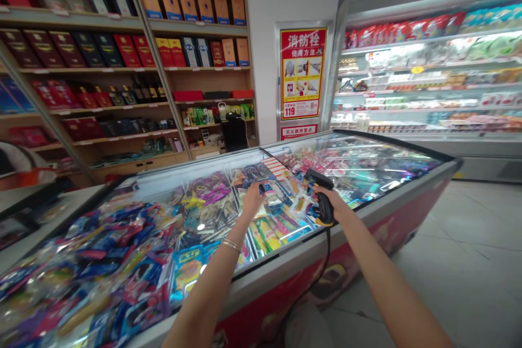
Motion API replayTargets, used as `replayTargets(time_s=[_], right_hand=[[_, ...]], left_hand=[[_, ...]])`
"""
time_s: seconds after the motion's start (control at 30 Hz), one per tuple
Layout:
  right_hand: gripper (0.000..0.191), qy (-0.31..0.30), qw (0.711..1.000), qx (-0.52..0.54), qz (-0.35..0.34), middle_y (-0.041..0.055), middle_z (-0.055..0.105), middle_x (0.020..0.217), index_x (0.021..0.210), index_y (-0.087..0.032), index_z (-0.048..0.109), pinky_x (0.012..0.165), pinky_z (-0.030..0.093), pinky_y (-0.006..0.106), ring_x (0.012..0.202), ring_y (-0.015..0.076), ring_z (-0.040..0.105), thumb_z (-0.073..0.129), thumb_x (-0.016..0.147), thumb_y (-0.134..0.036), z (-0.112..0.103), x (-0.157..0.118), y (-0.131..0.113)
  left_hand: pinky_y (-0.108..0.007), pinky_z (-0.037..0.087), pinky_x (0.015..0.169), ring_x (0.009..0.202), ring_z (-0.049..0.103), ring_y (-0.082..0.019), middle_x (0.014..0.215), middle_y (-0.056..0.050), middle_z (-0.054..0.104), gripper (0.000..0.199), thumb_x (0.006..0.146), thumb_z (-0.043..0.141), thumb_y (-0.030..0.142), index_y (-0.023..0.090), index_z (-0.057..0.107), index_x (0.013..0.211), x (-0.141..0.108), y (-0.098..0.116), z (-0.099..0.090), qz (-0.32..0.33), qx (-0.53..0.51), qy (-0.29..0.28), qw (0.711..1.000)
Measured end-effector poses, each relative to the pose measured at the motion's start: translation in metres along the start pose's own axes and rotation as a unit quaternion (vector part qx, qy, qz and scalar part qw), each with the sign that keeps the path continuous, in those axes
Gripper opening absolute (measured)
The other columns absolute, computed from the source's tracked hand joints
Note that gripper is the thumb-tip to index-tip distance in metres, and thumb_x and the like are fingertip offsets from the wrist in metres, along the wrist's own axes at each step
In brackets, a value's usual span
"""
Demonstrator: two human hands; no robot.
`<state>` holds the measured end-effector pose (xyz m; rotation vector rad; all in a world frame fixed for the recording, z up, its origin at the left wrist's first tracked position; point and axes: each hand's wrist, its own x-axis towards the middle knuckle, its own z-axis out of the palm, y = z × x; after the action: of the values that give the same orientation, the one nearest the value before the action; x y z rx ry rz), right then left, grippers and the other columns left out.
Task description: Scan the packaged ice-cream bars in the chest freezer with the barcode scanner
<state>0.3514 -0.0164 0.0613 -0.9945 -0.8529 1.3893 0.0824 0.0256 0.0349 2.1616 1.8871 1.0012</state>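
The right hand (331,200) is closed around the grip of a black barcode scanner (325,211), held just inside the front edge of a chest freezer (281,277), its cable (328,250) hanging down the red side. The left hand (252,199) reaches in near the middle of the freezer, fingers curled down onto the packets (267,191); whether they pinch one, I cannot tell

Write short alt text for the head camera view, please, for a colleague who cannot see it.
A person's right hand grips a black corded barcode scanner while the left hand reaches over colourful packaged goods in a shop's chest freezer. Wooden shelves of boxed goods stand behind.
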Motion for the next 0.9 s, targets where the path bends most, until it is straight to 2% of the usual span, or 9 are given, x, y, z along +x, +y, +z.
replayTargets(time_s=[0.13,0.23,0.37,0.5,0.57,0.63,0.77,0.9], right_hand=[[0.012,-0.040,0.999,0.003,0.005,0.0010,0.063,0.054,0.070,-0.014,0.062,0.035,0.043,0.017,0.040,0.0086,0.052,0.073,0.064,-0.015,0.052,-0.006,0.019],[0.010,-0.081,0.996,-0.001,0.037,0.0022,0.065,0.056,0.070,-0.014,0.062,0.034,0.042,0.015,0.040,0.0083,0.053,0.071,0.066,-0.015,0.098,-0.004,0.036],[0.008,-0.153,0.984,-0.024,0.082,0.0055,0.070,0.066,0.070,-0.014,0.063,0.035,0.044,0.016,0.040,0.0079,0.054,0.070,0.068,-0.014,0.160,0.006,0.058],[0.013,-0.208,0.974,-0.058,0.060,0.0023,0.067,0.060,0.069,-0.015,0.064,0.040,0.045,0.016,0.041,0.0078,0.054,0.075,0.062,-0.011,0.202,0.026,0.078],[0.016,-0.237,0.966,-0.083,0.052,0.0009,0.065,0.057,0.070,-0.014,0.064,0.040,0.044,0.017,0.041,0.0080,0.054,0.077,0.060,-0.014,0.212,0.037,0.086],[0.019,-0.271,0.954,-0.115,0.050,0.0008,0.064,0.056,0.070,-0.014,0.065,0.040,0.043,0.018,0.043,0.0088,0.054,0.079,0.058,-0.019,0.215,0.044,0.092],[0.026,-0.320,0.933,-0.161,0.041,0.0006,0.065,0.058,0.074,-0.014,0.064,0.043,0.042,0.020,0.046,0.0102,0.054,0.079,0.057,-0.025,0.209,0.042,0.093],[0.031,-0.374,0.915,-0.136,0.067,0.0018,0.067,0.067,0.084,-0.014,0.063,0.048,0.042,0.023,0.051,0.0125,0.058,0.074,0.061,-0.032,0.203,0.033,0.085]], left_hand=[[-0.034,0.052,0.081,0.094,0.062,-0.019,0.107,-0.008,0.062,0.039,0.069,0.054,0.010,0.018,0.058,0.108,-0.019,-0.048,-0.042,-0.040,-0.164,0.097,0.981],[-0.033,0.055,0.072,0.083,0.063,-0.016,0.105,-0.007,0.064,0.038,0.067,0.048,0.010,0.017,0.060,0.103,-0.033,-0.084,-0.074,-0.092,-0.256,0.131,0.953],[-0.033,0.052,0.081,0.093,0.061,-0.017,0.102,-0.004,0.065,0.027,0.066,0.043,0.009,0.018,0.063,0.082,-0.045,-0.118,-0.104,-0.137,-0.217,0.180,0.950],[-0.036,0.047,0.086,0.090,0.060,-0.020,0.082,-0.004,0.065,0.016,0.072,0.046,0.018,0.018,0.060,0.066,-0.050,-0.134,-0.117,-0.175,-0.177,0.205,0.947],[-0.035,0.046,0.082,0.082,0.059,-0.020,0.072,-0.003,0.063,0.013,0.072,0.053,0.027,0.018,0.058,0.064,-0.052,-0.137,-0.119,-0.188,-0.142,0.203,0.951],[-0.033,0.045,0.079,0.080,0.058,-0.020,0.073,-0.002,0.061,0.013,0.067,0.062,0.030,0.018,0.057,0.069,-0.054,-0.138,-0.118,-0.195,-0.092,0.202,0.955],[-0.031,0.045,0.075,0.080,0.057,-0.018,0.083,-0.002,0.058,0.033,0.062,0.067,0.024,0.018,0.051,0.090,-0.059,-0.139,-0.116,-0.193,-0.057,0.189,0.961],[-0.035,0.045,0.083,0.094,0.054,-0.021,0.096,-0.005,0.050,0.043,0.055,0.070,0.018,0.017,0.048,0.092,-0.061,-0.138,-0.116,-0.160,-0.037,0.215,0.963]])
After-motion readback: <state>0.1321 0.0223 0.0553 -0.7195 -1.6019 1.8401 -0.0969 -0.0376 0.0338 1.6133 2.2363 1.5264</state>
